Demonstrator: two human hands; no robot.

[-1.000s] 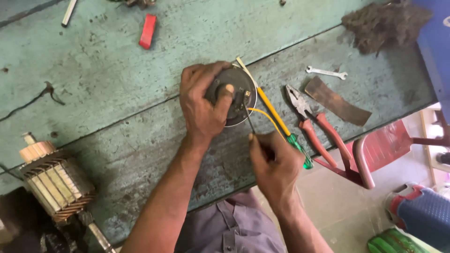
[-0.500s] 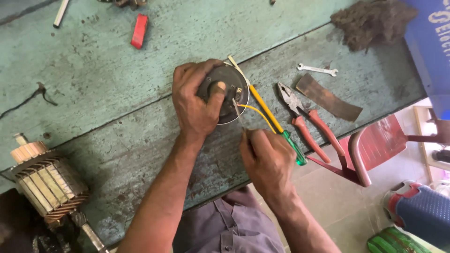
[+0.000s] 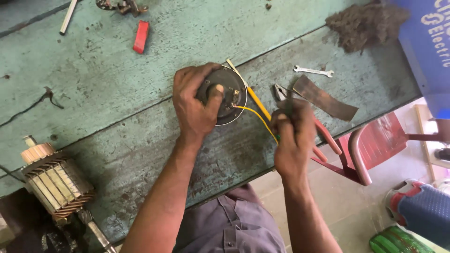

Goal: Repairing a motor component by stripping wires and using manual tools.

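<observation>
Yellow wire (image 3: pixel 255 117) is stretched between the two hands, and its line is the relation that matters most: it runs from the small terminal at the right edge of the round black motor part (image 3: pixel 225 96) down and to the right, ending at the right hand (image 3: pixel 291 136). The round part lies flat on the worn green wooden worktop (image 3: pixel 93 84), near its front edge and roughly in front of the person. It is pressed down by the left hand (image 3: pixel 194 105), whose fingers are wrapped over its left rim while the thumb is laid across its top face. The right hand is held apart from the part, just to its right and a little nearer the person; it is blurred, closed into a loose fist about the free end of the wire, and whether a tool is also gripped in it cannot be told. A yellow-handled screwdriver (image 3: pixel 253 96) lies just beyond the wire, slanting the same way, with red-handled pliers (image 3: pixel 323 133) partly hidden behind the right hand. Further right a flat metal strip (image 3: pixel 326 98) and a small spanner (image 3: pixel 313 71) are seen; a wound armature (image 3: pixel 54 180) rests at the near left corner.
</observation>
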